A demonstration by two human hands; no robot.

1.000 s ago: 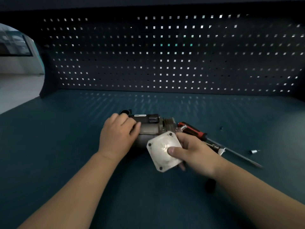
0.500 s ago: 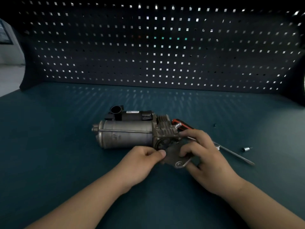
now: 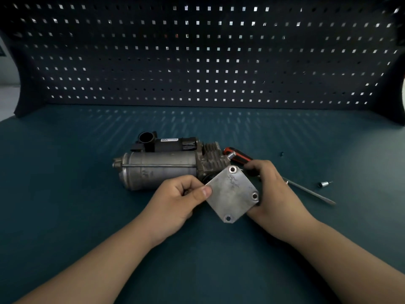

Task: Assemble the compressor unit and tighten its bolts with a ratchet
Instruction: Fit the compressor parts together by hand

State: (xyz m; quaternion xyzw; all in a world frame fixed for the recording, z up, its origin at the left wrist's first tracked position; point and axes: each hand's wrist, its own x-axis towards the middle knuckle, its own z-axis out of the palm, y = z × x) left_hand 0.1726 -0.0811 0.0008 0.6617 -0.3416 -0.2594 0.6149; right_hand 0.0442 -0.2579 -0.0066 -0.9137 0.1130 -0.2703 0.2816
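you hold the square cover plate (image 3: 232,194) in front of the open end of the compressor (image 3: 157,170), which lies on its side on the bench (image 3: 65,194). your left hand (image 3: 177,200) pinches the plate's left corner between thumb and curled fingers; your right hand (image 3: 274,194) curls round its right edge from behind. the plate sits tilted like a diamond, close to the finned housing, but it does not look seated.

3 corner holes show; your left thumb probably covers the 4th. turn the plate until its edges run square with the housing face, then press it flat so each hole meets its thread. move your thumb off that corner before you seat it. keep 1 hand on the plate until a bolt is started by finger.

the screwdriver (image 3: 237,155) lies just behind your right hand, and a small socket-like piece (image 3: 323,184) lies well to the right. i see no ratchet or bolts.
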